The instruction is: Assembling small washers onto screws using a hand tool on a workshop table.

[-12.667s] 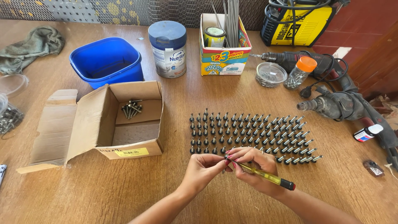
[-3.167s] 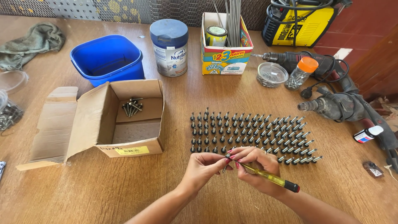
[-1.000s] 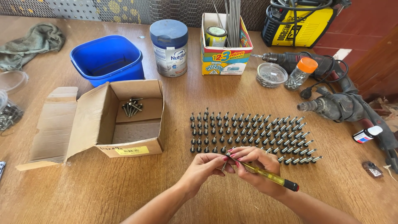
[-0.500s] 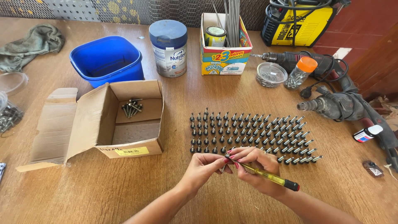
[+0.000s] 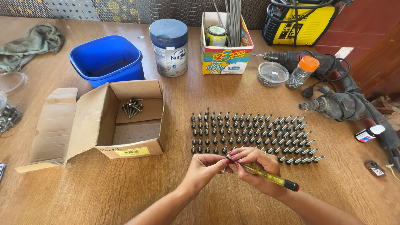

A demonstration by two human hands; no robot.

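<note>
Down at the near edge of the wooden table (image 5: pixel 250 96), both hands meet over one small screw (image 5: pixel 228 157). The left hand (image 5: pixel 205 168) pinches the screw between narrow fingertips, and the right hand (image 5: pixel 258 166) is closed around a screwdriver (image 5: pixel 271 177) with a yellow shaft and a black end, its tip laid against the screw. The screwdriver slants from the screw toward the near right.

Just beyond the hands, touching distance from the knuckles, stand rows of upright screws (image 5: pixel 250 133) set in a neat block. To the left lies an open cardboard box (image 5: pixel 112 121) with a small heap of loose screws (image 5: pixel 131 107) in its far compartment. Farther back are a blue plastic tub (image 5: pixel 106 60), a round tin with a blue lid (image 5: pixel 169 48), and a colourful carton (image 5: pixel 227 52) holding metal rods and a small can. On the right side lie two power drills (image 5: pixel 341 104), a clear round dish (image 5: pixel 273 74), a jar with an orange cap (image 5: pixel 303 71) and a yellow machine (image 5: pixel 298 21) at the far edge. A grey-green cloth (image 5: pixel 31 43) sits at the far left.
</note>
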